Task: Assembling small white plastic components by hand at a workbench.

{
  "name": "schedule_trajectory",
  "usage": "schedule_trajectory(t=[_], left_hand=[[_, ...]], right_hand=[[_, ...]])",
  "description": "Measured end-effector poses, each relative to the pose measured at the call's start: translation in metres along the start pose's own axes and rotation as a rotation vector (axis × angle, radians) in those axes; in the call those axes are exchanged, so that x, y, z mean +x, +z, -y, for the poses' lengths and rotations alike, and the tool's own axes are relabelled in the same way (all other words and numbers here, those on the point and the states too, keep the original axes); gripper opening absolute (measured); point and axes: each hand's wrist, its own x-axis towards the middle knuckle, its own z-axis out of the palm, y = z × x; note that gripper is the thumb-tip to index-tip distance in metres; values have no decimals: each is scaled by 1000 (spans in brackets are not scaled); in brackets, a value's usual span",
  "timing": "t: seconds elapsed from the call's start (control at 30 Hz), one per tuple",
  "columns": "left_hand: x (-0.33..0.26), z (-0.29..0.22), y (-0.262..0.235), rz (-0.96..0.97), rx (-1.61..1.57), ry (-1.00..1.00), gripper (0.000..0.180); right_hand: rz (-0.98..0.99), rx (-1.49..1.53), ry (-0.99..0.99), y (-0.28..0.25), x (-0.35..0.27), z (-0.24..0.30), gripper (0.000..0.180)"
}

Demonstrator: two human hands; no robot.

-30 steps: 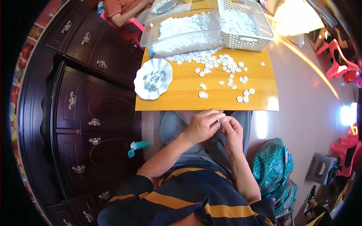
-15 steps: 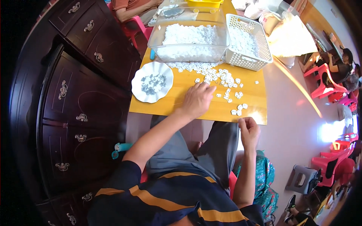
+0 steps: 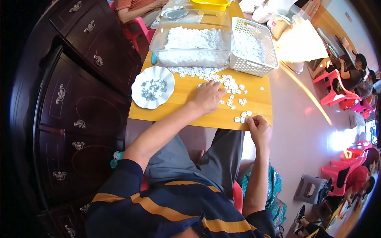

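Note:
My left hand is palm down over the table. Its fingertips reach the near edge of a loose spread of small white plastic pieces, with fingers bent and thumb apart; nothing shows in its grasp. At the table's front right edge, my right hand has thumb and index finger pressed together; anything between them is too small to make out. Beside those fingers lies a little group of white pieces. A white scalloped dish holding small grey parts stands left of my left hand.
Behind the loose pieces stand a clear plastic bin and a white perforated basket, both holding many white pieces. A yellow tub is farther back. Dark drawers rise at left; another person's arm is at the far left.
The whole view has shifted slightly. My right hand has come up closer to the small group at the table edge, still pinched. My left hand stays at the loose pieces, its fingers moved slightly farther in.

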Motion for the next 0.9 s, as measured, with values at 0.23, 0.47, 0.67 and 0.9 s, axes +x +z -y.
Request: schedule_trajectory(t=[0.23,0.47,0.67,0.9], left_hand=[[13,0,10,-19,-43,107,14],[28,2,27,-38,-113,90,12],[36,0,27,-2,-16,91,12],[8,-10,-42,-163,-511,-194,7]], right_hand=[[5,4,15,1,4,-5,29],[-113,76,14,2,-4,2,28],[-173,92,-259,3,0,25,13],[-49,-112,-397,31,27,39,10]])
